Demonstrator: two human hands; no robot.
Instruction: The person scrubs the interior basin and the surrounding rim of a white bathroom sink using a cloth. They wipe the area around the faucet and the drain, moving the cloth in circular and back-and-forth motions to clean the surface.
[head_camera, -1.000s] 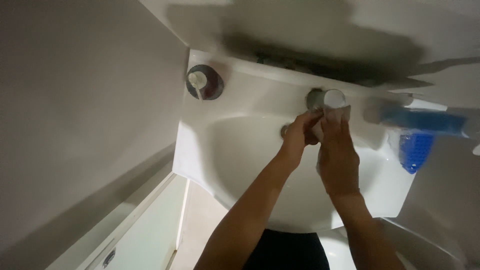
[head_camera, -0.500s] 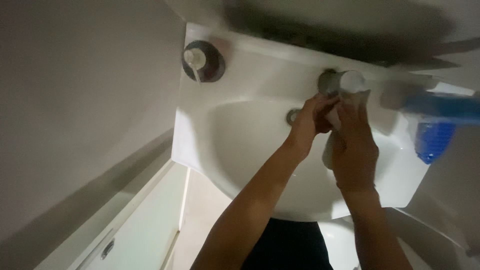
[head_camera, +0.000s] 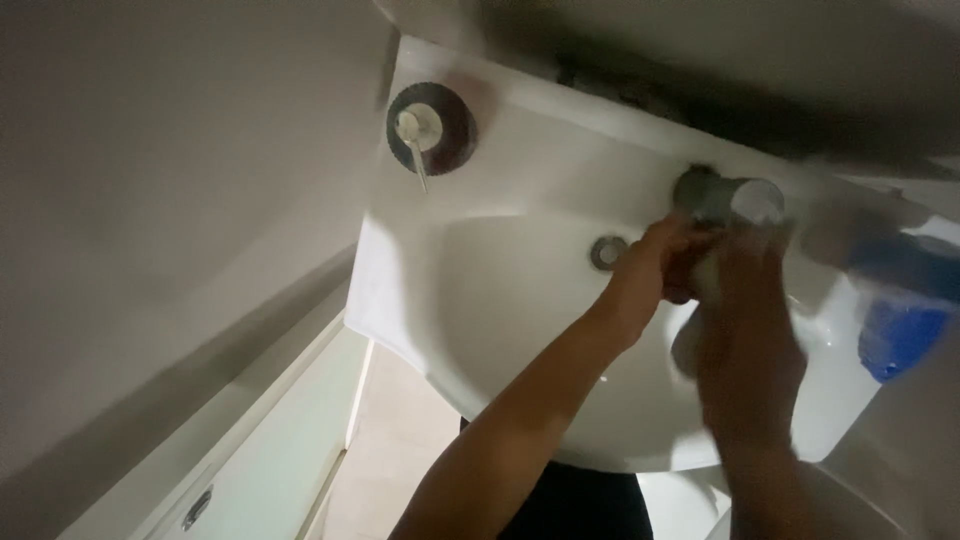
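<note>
Both hands meet under the tap (head_camera: 728, 200), over the basin's right side. Left hand (head_camera: 655, 270) is curled, fingers pressed against the right hand (head_camera: 745, 340); right is motion-blurred, so can't tell if it's spread or closed, and nothing clearly held in either. Looks like rubbing/washing, which would explain why they sit right at the spout.

Largest first: grey wall (head_camera: 150, 200) fills the left side. White sink (head_camera: 500, 300) next, wide oval bowl w/ a flat rear ledge. Both forearms come in from bottom centre, angled up-right toward the tap.

Blue blurred thing (head_camera: 900, 330) on the sink's right edge, maybe a bottle or brush, can't tell which.

Soap pump (head_camera: 425, 125) stands on the rear-left ledge, well apart from the hands, nozzle pointing toward the bowl.

Tap is a short chrome cylinder at the rear ledge, long axis running out over the bowl, end facing the camera.

Overflow ring (head_camera: 607, 252) on the back wall of the bowl, just beside the left hand.
</note>
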